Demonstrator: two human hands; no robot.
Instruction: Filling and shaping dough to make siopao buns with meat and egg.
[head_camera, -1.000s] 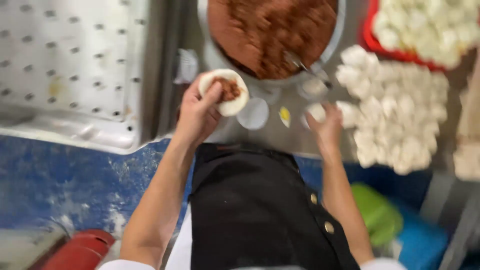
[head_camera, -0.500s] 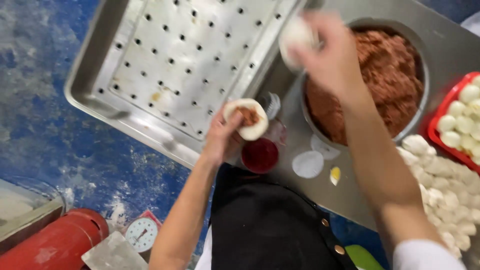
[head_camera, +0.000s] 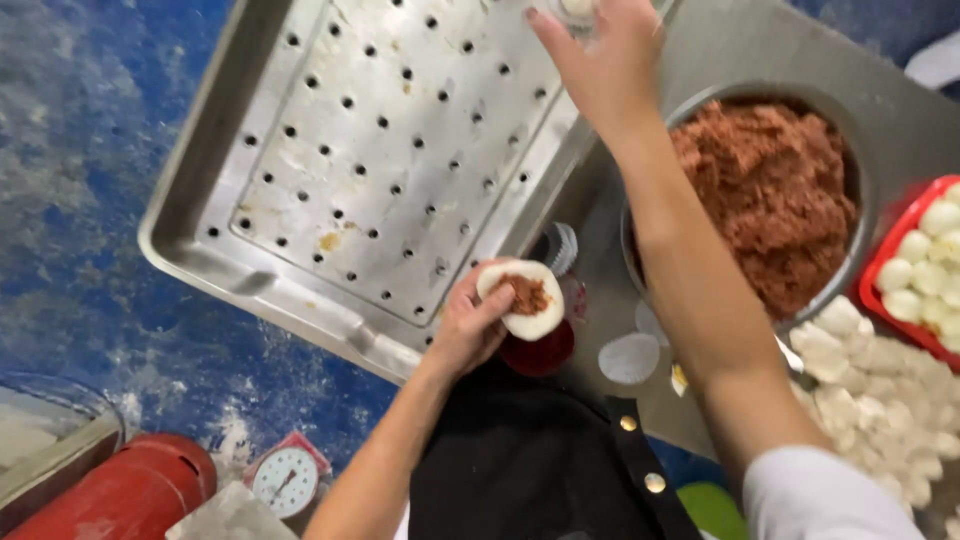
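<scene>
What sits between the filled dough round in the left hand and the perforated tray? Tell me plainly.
Nothing visible does. The left hand holds the filled dough round right at the rim of the perforated tray, whose near holes lie bare. The right hand reaches over the tray's far end.

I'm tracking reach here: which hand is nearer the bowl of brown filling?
Right. The right hand reaches over the perforated tray, beside the bowl; the left hand holds a filled dough round farther off.

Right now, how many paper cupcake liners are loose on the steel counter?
2: one white liner flat beside the filling bowl, one fluted liner by the tray edge. The right arm may hide more.
</scene>
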